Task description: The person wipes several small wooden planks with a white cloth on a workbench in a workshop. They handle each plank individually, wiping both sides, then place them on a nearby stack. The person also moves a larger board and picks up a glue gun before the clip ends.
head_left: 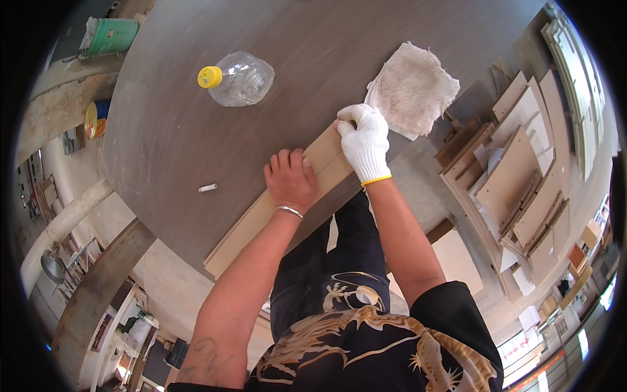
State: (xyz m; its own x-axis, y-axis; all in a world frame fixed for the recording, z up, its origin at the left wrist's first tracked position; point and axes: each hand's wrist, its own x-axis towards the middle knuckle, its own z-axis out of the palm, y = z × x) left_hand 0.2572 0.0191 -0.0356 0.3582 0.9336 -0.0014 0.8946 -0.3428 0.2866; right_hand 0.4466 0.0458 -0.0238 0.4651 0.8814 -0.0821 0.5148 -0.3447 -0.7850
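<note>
A long pale board [274, 209] is lying along the near edge of the dark desk [170, 130], running from the near left edge up toward the far right, with its near side about flush with that edge.

The left hand [290, 179], bare with a metal bracelet at the wrist, is pressing flat on the board around its middle. Its fingers are lying close together and pointing toward the far side of the desk; the grip is not wrapping anything, only bearing down with the palm.

The right hand [366, 140], in a white glove with a yellow cuff, is sitting at the board's far right end. Its fingers are curling over that end, so the grip is closing narrow on the board there. The two hands are just beside each other, the right one further along the board, and most of the board's length is stretching away to the left of both.

A crumpled white cloth [411, 88] is lying on the desk just beyond the gloved hand, near the right edge. A clear bottle [238, 78] with a yellow cap is lying on its side toward the far middle. A small white stub [208, 188] is resting on the desk near the board, left of the bare hand.
</note>
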